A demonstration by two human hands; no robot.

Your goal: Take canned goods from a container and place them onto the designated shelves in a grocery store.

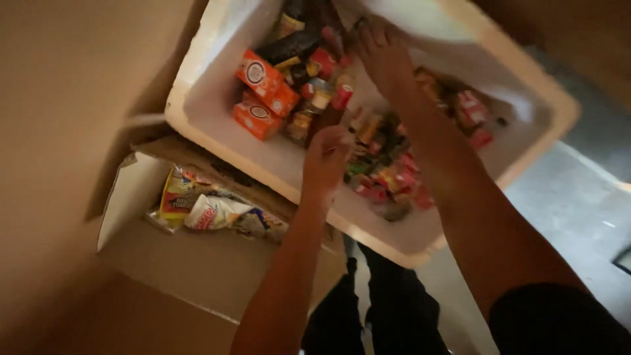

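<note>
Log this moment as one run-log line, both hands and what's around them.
left hand: among small jars | right hand: reaching deeper in | white foam box: orange cartons | cardboard box: packets

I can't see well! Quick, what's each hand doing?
Left hand: down among small packets in the white foam box; grip cannot be told.
Right hand: reaching deeper in; cannot be told.

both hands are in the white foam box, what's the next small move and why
Probably close the left hand on one of the small jars and bottles just beyond its fingertips. It hovers over them, holding nothing as far as I can see, while the right hand reaches deeper into the foam box.
</note>
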